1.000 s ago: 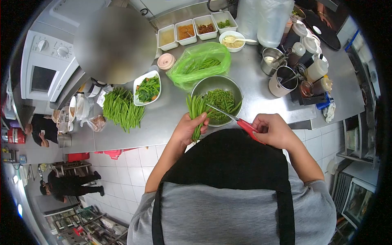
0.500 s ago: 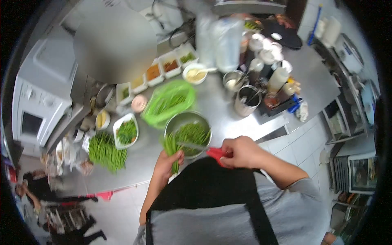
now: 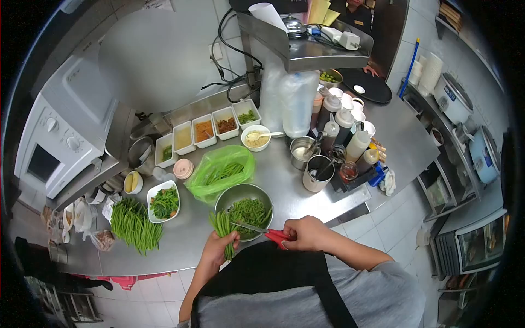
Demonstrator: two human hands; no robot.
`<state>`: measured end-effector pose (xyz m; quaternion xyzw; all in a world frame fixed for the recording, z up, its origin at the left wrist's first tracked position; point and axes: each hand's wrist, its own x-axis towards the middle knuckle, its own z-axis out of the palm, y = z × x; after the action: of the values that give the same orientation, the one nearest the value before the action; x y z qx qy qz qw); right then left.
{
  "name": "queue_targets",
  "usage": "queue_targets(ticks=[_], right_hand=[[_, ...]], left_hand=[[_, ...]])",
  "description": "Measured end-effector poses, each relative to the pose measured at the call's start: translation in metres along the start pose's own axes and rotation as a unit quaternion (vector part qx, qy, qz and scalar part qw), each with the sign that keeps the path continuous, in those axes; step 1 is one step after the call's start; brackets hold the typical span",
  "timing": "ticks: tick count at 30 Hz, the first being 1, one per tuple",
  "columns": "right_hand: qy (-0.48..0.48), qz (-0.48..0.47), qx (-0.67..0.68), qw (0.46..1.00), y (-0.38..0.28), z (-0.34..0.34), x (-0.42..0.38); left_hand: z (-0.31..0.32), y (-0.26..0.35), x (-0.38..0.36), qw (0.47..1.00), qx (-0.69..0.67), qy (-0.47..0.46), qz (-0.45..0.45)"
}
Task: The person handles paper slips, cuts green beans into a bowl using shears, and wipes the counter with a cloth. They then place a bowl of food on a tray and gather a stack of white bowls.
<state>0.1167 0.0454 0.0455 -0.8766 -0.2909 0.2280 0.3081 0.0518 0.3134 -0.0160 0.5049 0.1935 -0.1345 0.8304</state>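
Note:
My left hand point(image 3: 217, 248) is closed round a bunch of green beans point(image 3: 221, 223), held at the near left rim of a steel bowl point(image 3: 217, 203). Red-handled scissors point(image 3: 278, 236) are gripped in my right hand point(image 3: 307, 233), their blades pointing left across the bowl to the beans. Short cut bean pieces point(image 3: 249, 212) lie in the bowl. Behind it a green plastic bag point(image 3: 208, 191) holds more beans. A pile of long green beans point(image 3: 134, 224) rests on the counter to the left, beside a white dish of leafy greens point(image 3: 164, 202).
White seasoning tubs point(image 3: 203, 130) line the back of the steel counter point(image 3: 188, 249). Sauce bottles point(image 3: 358, 145) and a steel pot point(image 3: 317, 174) stand at the right. A microwave point(image 3: 60, 139) is at far left, and a metal shelf point(image 3: 322, 54) overhangs the back.
The view has shifted, showing more of the back shelf, and is sharper. Both hands keep their hold on the beans and the scissors over the bowl.

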Motion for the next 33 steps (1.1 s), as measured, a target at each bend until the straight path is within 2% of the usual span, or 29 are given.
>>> queue_targets(ticks=[9, 14, 19, 22, 25, 27, 29, 31, 33], right_hand=[[0.016, -0.003, -0.009, 1.000, -0.002, -0.001, 0.001], [0.002, 0.024, 0.033, 0.999, -0.007, 0.000, 0.001], [0.027, 0.029, 0.076, 0.996, -0.013, 0.000, 0.002], [0.037, 0.010, 0.056, 0.998, -0.016, -0.002, 0.001], [0.034, 0.031, -0.003, 0.999, -0.016, -0.001, 0.001], [0.011, 0.051, 0.004, 0.999, -0.008, 0.000, 0.004], [0.003, 0.027, 0.042, 0.999, 0.010, 0.007, 0.008], [-0.037, 0.046, 0.091, 0.994, -0.010, -0.001, 0.007], [-0.046, 0.020, 0.066, 0.997, -0.003, 0.001, 0.011]], left_hand=[[0.000, 0.001, 0.001, 0.999, 0.033, 0.017, 0.026], [0.004, 0.007, 0.002, 0.994, 0.078, -0.015, 0.079], [0.006, 0.013, -0.001, 0.996, 0.005, -0.031, 0.080], [0.007, 0.012, -0.004, 0.997, -0.026, -0.031, 0.067], [0.000, 0.004, 0.000, 0.998, 0.020, 0.003, 0.057], [-0.001, -0.002, 0.000, 0.997, 0.005, -0.008, 0.082], [0.005, -0.004, 0.000, 0.993, -0.004, 0.013, 0.115], [0.002, -0.011, 0.003, 0.992, -0.004, 0.001, 0.129], [0.004, -0.009, 0.003, 0.991, 0.008, -0.003, 0.134]])
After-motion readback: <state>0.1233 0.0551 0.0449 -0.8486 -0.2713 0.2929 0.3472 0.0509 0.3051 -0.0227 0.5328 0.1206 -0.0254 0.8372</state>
